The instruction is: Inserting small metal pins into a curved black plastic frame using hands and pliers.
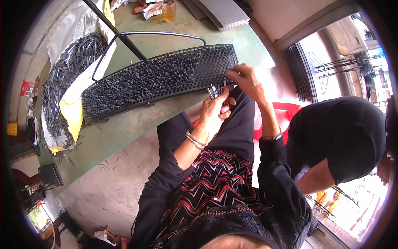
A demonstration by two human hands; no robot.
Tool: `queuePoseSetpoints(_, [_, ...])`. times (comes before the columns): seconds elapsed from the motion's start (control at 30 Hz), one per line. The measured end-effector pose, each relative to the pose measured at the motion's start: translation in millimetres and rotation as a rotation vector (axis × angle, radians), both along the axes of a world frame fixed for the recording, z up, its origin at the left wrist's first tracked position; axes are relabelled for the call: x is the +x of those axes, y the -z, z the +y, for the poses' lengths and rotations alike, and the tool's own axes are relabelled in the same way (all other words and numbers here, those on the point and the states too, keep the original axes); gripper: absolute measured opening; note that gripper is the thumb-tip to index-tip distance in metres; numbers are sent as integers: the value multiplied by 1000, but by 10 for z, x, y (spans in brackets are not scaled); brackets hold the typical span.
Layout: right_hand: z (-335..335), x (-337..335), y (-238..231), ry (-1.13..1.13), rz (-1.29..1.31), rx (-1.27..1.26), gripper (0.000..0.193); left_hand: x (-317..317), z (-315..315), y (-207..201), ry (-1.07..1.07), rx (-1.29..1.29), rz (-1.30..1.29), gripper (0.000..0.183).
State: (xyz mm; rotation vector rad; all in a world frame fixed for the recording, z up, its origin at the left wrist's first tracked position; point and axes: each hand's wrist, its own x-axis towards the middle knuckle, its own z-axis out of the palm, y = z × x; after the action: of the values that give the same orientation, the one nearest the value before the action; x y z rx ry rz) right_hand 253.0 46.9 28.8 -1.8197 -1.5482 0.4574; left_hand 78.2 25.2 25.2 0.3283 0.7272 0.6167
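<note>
Pointing lengthwise toward panel (pixel 216 59), strips (pixel 214 91) clasped in left fingers (pixel 225 108), right fingers (pixel 237 74) curled, hold unclear.

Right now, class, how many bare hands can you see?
2: left hand holding dark strips; right hand at the right end of the black perforated panel. Others may be hidden.

The panel (pixel 161 79) lies on the table (pixel 248 45), upper centre; a strip heap (pixel 78 54) lies upper left, a glass (pixel 169 12) top centre.

Two hands (pixel 213 111), one cup (pixel 169 12)
</note>
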Motion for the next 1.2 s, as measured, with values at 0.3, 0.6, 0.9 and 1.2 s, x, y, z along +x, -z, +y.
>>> queuePoseSetpoints(0.3, [6,-62,-284,247,168,190,13,135,4,24,-98,-68,22,33])
queuePoseSetpoints(0.6, [385,41,45,277,-139,420,5,70,8,47,64,-37,19,28])
queuePoseSetpoints(0.9, [339,-87,-40,283,-229,296,10,60,-3,69,0,11,-25,22])
queuePoseSetpoints(1.2, [378,174,108,144,-289,253,14,86,-36,-19,18,-8,-1,24])
